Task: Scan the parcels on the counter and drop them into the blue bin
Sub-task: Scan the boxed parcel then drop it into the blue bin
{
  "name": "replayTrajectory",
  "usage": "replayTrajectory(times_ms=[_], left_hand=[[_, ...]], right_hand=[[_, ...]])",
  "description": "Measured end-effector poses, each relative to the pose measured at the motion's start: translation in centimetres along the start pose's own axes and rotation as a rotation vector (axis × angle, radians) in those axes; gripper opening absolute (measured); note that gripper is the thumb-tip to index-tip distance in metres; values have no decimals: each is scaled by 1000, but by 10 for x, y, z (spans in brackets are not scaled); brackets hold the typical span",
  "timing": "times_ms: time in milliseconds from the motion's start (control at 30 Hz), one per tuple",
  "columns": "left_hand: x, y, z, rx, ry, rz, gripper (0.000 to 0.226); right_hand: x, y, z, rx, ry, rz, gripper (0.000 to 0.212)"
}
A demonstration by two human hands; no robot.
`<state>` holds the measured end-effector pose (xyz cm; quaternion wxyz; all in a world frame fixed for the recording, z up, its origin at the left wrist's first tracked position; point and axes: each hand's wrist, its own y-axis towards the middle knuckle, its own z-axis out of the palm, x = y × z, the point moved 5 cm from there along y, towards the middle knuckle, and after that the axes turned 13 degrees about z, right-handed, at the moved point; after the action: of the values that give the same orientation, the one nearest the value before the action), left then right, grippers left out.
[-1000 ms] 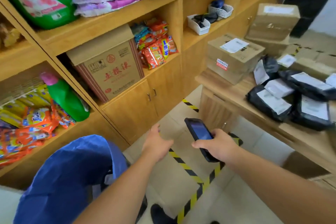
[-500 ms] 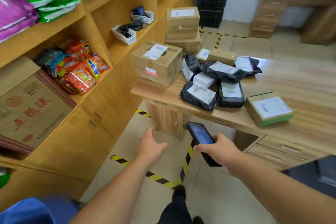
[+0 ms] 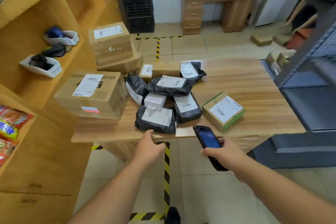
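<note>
Several parcels lie on the wooden counter (image 3: 245, 82). Nearest the front edge is a black poly bag with a white label (image 3: 156, 120). Behind it are more black bags (image 3: 169, 85), a small white box (image 3: 155, 101), a green-edged carton (image 3: 223, 110) and a large cardboard box (image 3: 92, 94). My left hand (image 3: 149, 148) is empty, fingers relaxed, reaching to just below the front black bag at the counter's edge. My right hand (image 3: 222, 154) grips a black handheld scanner (image 3: 208, 139), screen up, in front of the counter. The blue bin is out of view.
Wooden shelving (image 3: 36, 71) with white baskets and snack packs runs along the left. Stacked cartons (image 3: 111, 42) stand at the counter's far left. A grey metal rack (image 3: 309, 96) is at the right. Yellow-black tape (image 3: 167, 178) marks the tiled floor.
The view swung right, away from the blue bin, onto the counter. Both hands came forward to the counter's front edge. The scanner stays in my right hand.
</note>
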<state>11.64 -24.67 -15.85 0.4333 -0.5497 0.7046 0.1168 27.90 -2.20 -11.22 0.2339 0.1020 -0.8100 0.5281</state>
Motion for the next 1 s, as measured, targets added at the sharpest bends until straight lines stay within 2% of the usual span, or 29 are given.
replayTrajectory(times_ms=[133,300,633,833,1000], left_hand=[[-33,37,29,105,39,55,72],[-75,75,71,204,97,114,73],[-162,136,143,244,182,150,60],[-190,171,180,252,224,127,75],[-198,207,203,270,268,110,79]], right_hand=[[-5,14,-32,-63,81,36,61],[-8,39,-75,-88,155,73,61],[2,108,-180,-78,162,109,58],[3,135,-223,-71,144,140,51],[-3,153,-236,-91,147,196,53]])
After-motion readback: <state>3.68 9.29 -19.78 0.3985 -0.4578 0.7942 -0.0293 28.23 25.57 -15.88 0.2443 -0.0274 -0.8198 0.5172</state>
